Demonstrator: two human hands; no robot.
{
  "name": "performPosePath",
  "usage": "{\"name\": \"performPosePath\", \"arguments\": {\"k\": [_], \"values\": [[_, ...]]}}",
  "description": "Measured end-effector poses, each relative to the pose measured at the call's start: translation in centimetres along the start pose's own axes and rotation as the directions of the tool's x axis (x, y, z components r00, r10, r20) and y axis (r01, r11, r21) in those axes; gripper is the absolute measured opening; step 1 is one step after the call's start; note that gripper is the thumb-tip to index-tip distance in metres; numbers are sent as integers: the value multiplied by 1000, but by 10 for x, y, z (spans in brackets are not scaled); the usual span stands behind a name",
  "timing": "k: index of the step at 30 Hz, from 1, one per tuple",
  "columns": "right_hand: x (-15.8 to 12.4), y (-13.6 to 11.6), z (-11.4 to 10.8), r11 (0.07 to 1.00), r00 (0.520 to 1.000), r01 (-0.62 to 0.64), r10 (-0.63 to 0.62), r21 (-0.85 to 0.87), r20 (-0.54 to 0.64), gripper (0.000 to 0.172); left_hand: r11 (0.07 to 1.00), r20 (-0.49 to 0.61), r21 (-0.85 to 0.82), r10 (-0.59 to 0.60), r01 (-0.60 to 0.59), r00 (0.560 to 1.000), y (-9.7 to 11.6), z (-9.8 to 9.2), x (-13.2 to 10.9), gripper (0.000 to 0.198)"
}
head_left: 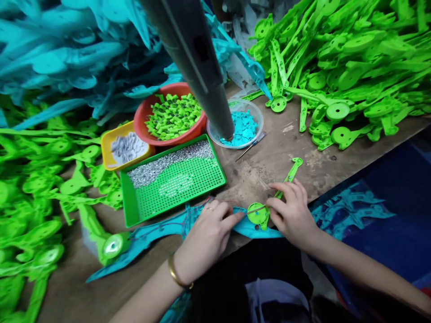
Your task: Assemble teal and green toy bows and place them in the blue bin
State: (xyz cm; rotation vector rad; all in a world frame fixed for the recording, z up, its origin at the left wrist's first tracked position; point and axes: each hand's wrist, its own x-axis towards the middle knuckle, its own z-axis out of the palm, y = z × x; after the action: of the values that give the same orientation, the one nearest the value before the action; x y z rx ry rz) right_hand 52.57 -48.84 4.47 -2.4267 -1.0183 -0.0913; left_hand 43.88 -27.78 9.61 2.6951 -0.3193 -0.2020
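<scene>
Head camera view, looking down on a worn wooden bench (269, 172): the person's left hand (208, 233) lay over a long teal strip (151, 233) that ran along the bench's near edge. Its fingers were curled down on the strip, gripping it against the wood, with the thumb stretched toward the right. A ring (209, 208) showed on one finger and a gold bracelet (177, 273) on the wrist.

The right hand (292, 215) was closed on a green arm piece (257, 213). Its bent fingertips pinched the stem just beside the piece's round disc. The disc sat on top of the teal strip, between the two hands, and the stem slanted up and away across the bench to a small hooked end.

Behind the hands stood a green perforated tray (182, 184), with a drift of small metal pins (161, 166) along its far side. Touching its far left corner was a yellow tray (107, 141) of silvery bits. Beyond them were a red bowl (141, 119) of small green pieces and a clear bowl (257, 116) of teal chips.

A grey machine column (198, 67) slanted down from above, its tip over the clear bowl. A thin metal tool (251, 147) lay just beside that bowl. A heap of green parts (353, 58) filled the right of the bench. More green parts (33, 188) crowded the left, under a teal heap (67, 58).
</scene>
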Motion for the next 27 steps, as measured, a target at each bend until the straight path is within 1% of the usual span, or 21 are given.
{"name": "performPosePath", "arguments": {"k": [3, 6, 9, 12, 16, 18, 20, 23, 27], "values": [[-3, -1, -1, 998, 998, 65, -65, 7, -11, 13, 998, -3, 57, 3, -3, 1000, 4, 3, -2, 35], [-2, -5, -9, 996, 995, 89, -89, -4, 46, 16, 998, -15, 55, -27, 27, 1000, 5, 5, -4, 35], [4, -16, -14, 996, 991, 87, -88, 17, 96, 15, 997, 6, 62, -55, 54, 998, 5, 6, -4, 34], [6, -30, -7, 994, 988, 103, -107, 38, 109, 13, 995, 40, 79, -60, 57, 997, 4, 6, -3, 32], [3, -36, 6, 984, 983, 172, -169, -41, 75, 15, 997, 72, 79, -27, 22, 997, -3, 0, -2, 30], [2, -36, 7, 976, 979, 199, -193, -85, 66, 14, 995, 88, 102, -11, 2, 996, -9, -5, -2, 32], [2, -38, 5, 970, 975, 215, -206, -115, 84, 14, 987, 110, 158, 17, -34, 994, -13, -8, -3, 32], [4, -46, 4, 971, 976, 198, -184, -131, 116, 13, 969, 141, 226, 68, -99, 988, -15, -9, -3, 30], [6, -56, 10, 983, 981, 160, -147, -93, 129, 15, 965, 136, 235, 85, -115, 987, -14, -7, -3, 28]]}}
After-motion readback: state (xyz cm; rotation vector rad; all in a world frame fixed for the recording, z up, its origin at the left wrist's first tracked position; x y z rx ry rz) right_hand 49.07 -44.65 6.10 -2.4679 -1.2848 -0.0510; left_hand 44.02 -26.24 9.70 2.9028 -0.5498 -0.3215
